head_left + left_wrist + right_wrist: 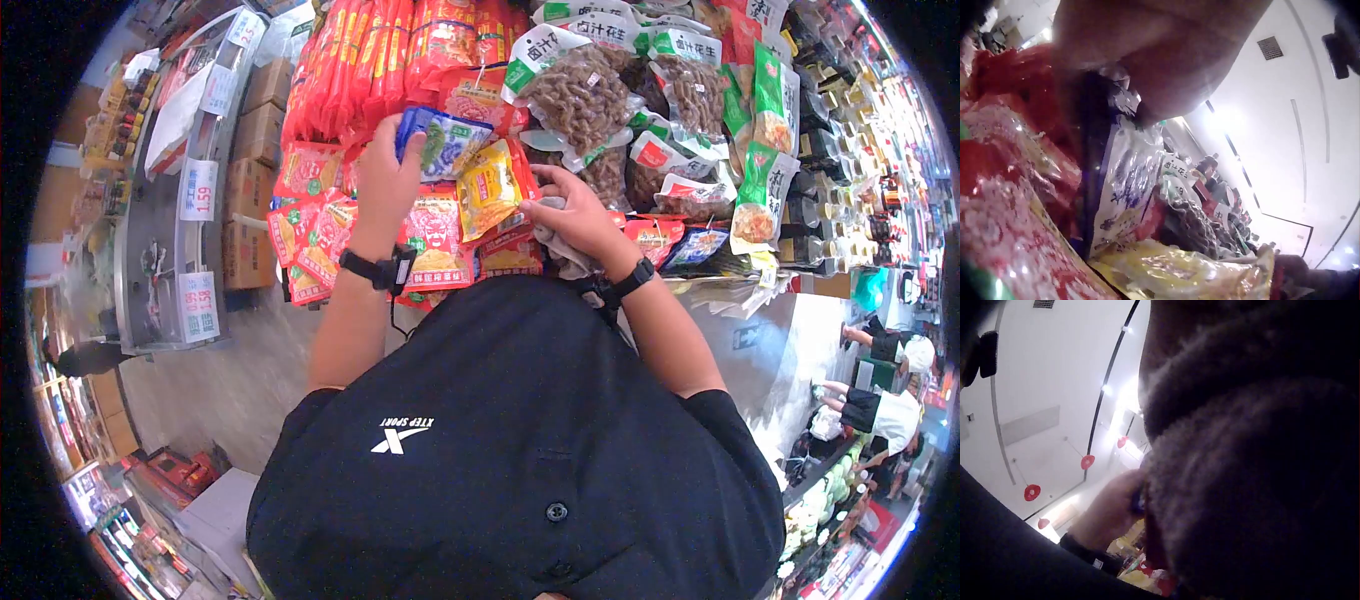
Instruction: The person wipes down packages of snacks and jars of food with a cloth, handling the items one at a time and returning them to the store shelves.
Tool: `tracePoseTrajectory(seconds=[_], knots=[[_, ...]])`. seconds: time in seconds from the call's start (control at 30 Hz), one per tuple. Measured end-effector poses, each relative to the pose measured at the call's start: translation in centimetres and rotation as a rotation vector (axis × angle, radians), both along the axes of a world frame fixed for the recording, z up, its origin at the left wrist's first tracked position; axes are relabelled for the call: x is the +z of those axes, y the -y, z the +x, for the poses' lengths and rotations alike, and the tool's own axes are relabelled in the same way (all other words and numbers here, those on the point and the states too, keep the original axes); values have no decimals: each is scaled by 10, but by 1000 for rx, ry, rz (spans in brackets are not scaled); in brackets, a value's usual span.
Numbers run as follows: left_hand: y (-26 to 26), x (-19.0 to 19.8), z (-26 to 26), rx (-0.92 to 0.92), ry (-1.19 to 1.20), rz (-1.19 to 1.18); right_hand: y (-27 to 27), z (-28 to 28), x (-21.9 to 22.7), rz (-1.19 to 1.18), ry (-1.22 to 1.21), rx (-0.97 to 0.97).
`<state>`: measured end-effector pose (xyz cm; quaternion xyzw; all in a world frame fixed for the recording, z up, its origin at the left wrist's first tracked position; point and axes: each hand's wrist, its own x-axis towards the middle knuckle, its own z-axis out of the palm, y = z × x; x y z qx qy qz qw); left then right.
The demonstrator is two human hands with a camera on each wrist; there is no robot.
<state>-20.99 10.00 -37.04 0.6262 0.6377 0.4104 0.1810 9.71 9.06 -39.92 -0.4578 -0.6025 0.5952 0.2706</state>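
Note:
My left hand (391, 175) grips a blue-and-white packet (447, 146) by its left end, thumb on top. In the left wrist view, the same packet (1127, 181) stands tilted below the hand. A yellow packet (490, 190) with a red edge lies just right of it, partly under its lower corner. My right hand (577, 213) pinches the yellow packet's right edge between thumb and fingers. A grey fuzzy cloth (562, 250) is bunched under that palm, and this cloth (1229, 481) fills much of the right wrist view. Red packets (437, 235) lie beneath both hands.
Long red packs (385, 60) stand behind the hands. Clear bags of brown peanuts (580, 100) are piled to the right, beside green-edged bags (765, 190). A metal shelf with price tags (198, 190) and cardboard boxes (250, 190) stand left. Other people (885, 415) are at far right.

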Motion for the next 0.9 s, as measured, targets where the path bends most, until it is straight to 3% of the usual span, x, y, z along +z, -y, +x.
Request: tracePoseTrajectory(seconds=[0.13,0.27,0.33,0.4,0.6,0.7,0.77,0.9], knots=[[-3,11,-3,101,-76,-46,-3,-1,-1,86,132,-46],[-7,-5,-11,-27,-12,-29,-20,-9,-3,55,410,-31],[-7,-2,-10,-51,23,-59,-23,-15,-7,50,418,-55],[-4,6,-6,-137,332,-48,-21,-16,-11,41,427,-77],[-10,41,-5,-210,757,35,-15,-12,-24,152,120,-60],[-17,45,-1,-230,726,15,-11,-8,2,99,57,66],[-26,38,2,-219,741,-21,-10,-5,4,41,60,188],[-52,-11,-1,-42,987,-193,-8,-3,-7,72,-11,166]])
